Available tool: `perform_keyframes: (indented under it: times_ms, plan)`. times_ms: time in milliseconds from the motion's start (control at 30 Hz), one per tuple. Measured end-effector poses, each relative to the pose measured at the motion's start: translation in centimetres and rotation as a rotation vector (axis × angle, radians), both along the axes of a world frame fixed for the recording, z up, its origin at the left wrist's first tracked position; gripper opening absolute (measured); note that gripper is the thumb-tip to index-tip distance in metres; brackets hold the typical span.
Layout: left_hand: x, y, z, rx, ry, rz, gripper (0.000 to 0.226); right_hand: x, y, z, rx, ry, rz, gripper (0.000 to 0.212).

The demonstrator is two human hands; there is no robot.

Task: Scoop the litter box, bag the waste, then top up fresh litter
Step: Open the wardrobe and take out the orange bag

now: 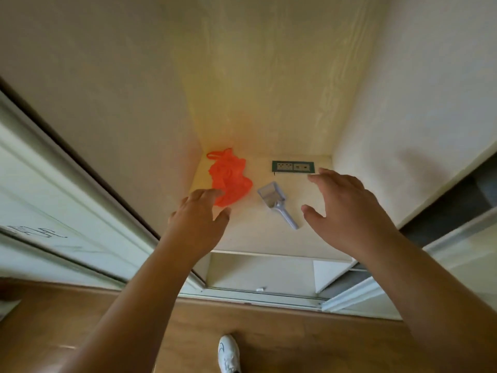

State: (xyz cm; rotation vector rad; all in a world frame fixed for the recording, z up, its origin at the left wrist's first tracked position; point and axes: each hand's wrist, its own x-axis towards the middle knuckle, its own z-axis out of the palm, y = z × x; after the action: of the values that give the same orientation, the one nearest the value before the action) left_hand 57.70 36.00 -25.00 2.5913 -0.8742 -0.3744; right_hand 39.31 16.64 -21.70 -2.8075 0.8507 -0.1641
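Note:
A crumpled orange plastic bag (pixel 229 179) lies at the back left of a pale shelf (pixel 258 232) inside a cupboard. To its right lies a pale lilac litter scoop (pixel 277 201), handle pointing toward me and to the right. My left hand (pixel 197 222) hovers over the shelf with fingers spread, its fingertips at the near edge of the bag. My right hand (pixel 347 208) is stretched out open just right of the scoop, holding nothing. No litter box is in view.
A green-framed socket panel (pixel 293 167) sits on the back wall above the shelf. Cupboard walls close in left and right, with sliding door frames (pixel 80 205) on both sides. Below are a lower compartment, a floor track, wooden floor and my white shoe (pixel 228 354).

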Motion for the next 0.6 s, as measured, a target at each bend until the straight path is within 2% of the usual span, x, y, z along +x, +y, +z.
perform_keyframes:
  times_ms: [333,600]
  plan:
    - [7.2,-0.1,-4.8,0.086,0.072,-0.094,0.047,6.4,0.8,-5.4,0.105,0.108,-0.077,0.051]
    - [9.1,-2.6,-7.9,0.139,0.115,-0.086,0.048,8.6,-2.1,-9.9,0.181,0.163,-0.076,0.052]
